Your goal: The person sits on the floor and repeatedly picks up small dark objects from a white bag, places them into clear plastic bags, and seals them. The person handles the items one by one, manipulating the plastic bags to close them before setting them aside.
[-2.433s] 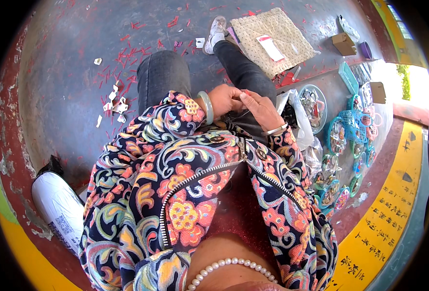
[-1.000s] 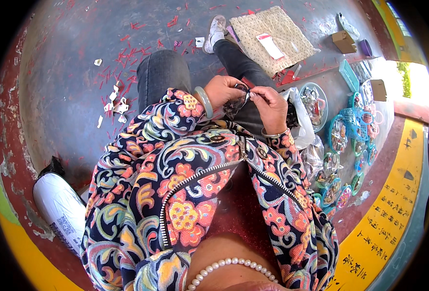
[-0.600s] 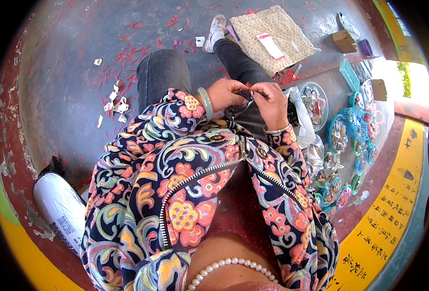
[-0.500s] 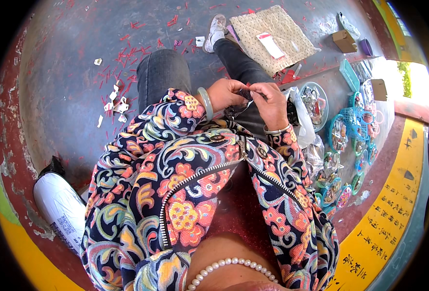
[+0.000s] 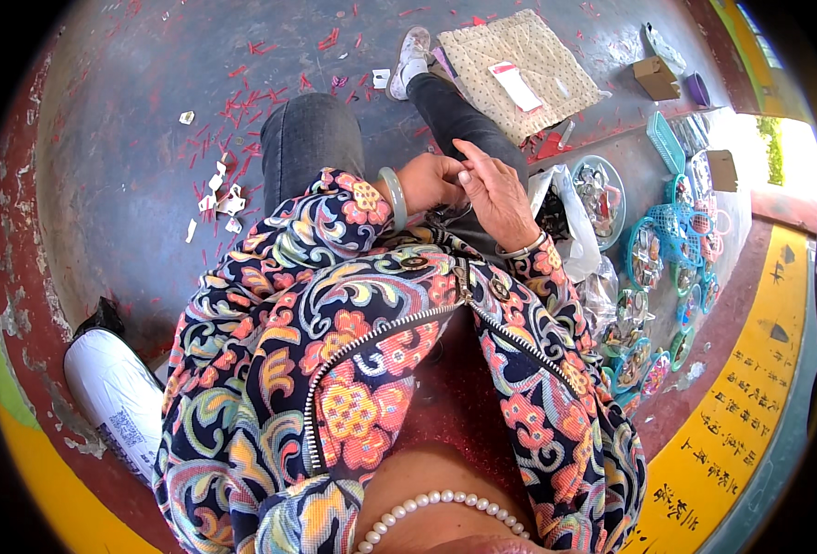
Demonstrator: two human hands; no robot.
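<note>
Over my lap my left hand (image 5: 427,185) is closed, its fingers curled toward my right hand. Whatever lies in its fingertips is hidden; it looked small and dark a moment ago. My right hand (image 5: 503,205) rests against those fingertips, with its own fingers stretched out toward the upper left and its thumb near the left fingers. Close by my right wrist stands a white plastic bag (image 5: 582,222) with dark things inside. Just beyond the bag sits a pale blue round basket (image 5: 619,222) holding shiny small packets.
Several small coloured baskets (image 5: 644,254) crowd the floor on the right. A patterned cloth mat (image 5: 482,55) with a white card (image 5: 516,88) lies ahead. Red scraps (image 5: 242,106) and white paper bits (image 5: 231,201) litter the floor. A white sack (image 5: 113,397) stands at left.
My right hand has gone from a pinch to stretched fingers and turned across the left fingertips. The dark thing between my hands has passed out of sight.
</note>
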